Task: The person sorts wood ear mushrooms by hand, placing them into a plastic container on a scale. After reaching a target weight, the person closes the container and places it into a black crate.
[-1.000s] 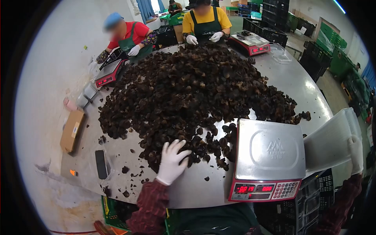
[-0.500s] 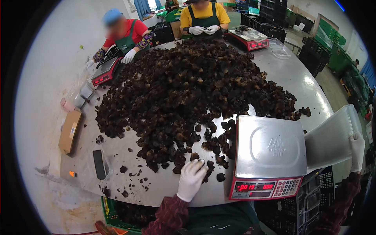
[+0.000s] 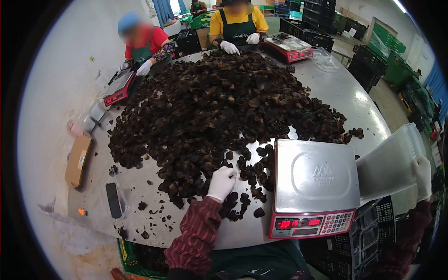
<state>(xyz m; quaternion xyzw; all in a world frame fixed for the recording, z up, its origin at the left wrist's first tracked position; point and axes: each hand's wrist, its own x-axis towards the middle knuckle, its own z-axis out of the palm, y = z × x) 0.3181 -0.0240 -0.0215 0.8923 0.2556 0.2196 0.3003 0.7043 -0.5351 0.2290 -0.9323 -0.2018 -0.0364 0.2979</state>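
A large heap of dark brown, dried fungus-like pieces [image 3: 210,102] covers the middle of the metal table [image 3: 154,191]. My left hand [image 3: 221,183], in a white glove, is at the heap's near edge with its fingers curled together; whatever they hold, if anything, is hidden. At the right, my gloved right hand [image 3: 423,177] grips the outer edge of translucent plastic trays [image 3: 389,163], which lean beside the scale. The scale [image 3: 317,175] has a bare metal plate and red lit digits. Loose dark pieces lie between my left hand and the scale.
A phone [image 3: 113,200] and a cardboard box [image 3: 78,161] lie at the left. Two co-workers in aprons and white gloves stand across the table near red scales [image 3: 298,55]. Black crates [image 3: 364,238] stand below at the right, a green crate [image 3: 128,259] below at the left.
My left hand has moved forward toward the heap, and its fingers have curled in. The far co-worker's hands have come apart, one reaching down to the heap. The view has shifted slightly.
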